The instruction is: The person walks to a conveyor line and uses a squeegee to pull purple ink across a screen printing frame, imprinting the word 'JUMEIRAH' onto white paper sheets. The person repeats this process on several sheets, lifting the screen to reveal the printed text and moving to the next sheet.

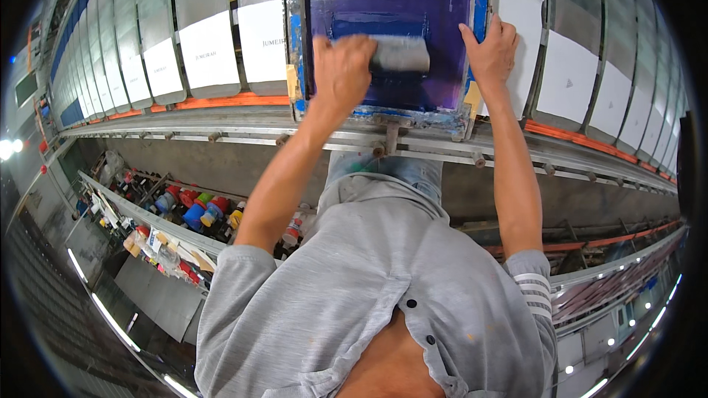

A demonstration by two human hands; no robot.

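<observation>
In front of me lies a screen-printing frame (294, 37) with dark purple mesh and blue, paint-flecked edges. My left hand (343, 66) is closed around one end of a squeegee (400, 54), whose grey, motion-blurred body lies across the mesh. A dark blue rectangular band (380, 24) shows on the mesh just beyond it. At the frame's right edge, my right hand (493, 51) grips the side, thumb toward the mesh and fingers bent over the outer side. Whatever lies under the frame is hidden.
Long rows of grey boards carrying white pieces (210, 51) stretch to both sides, several printed with small dark marks. A metal rail (243, 127) and orange strip run along the near edge. Behind me stands a shelf with several coloured containers (195, 214).
</observation>
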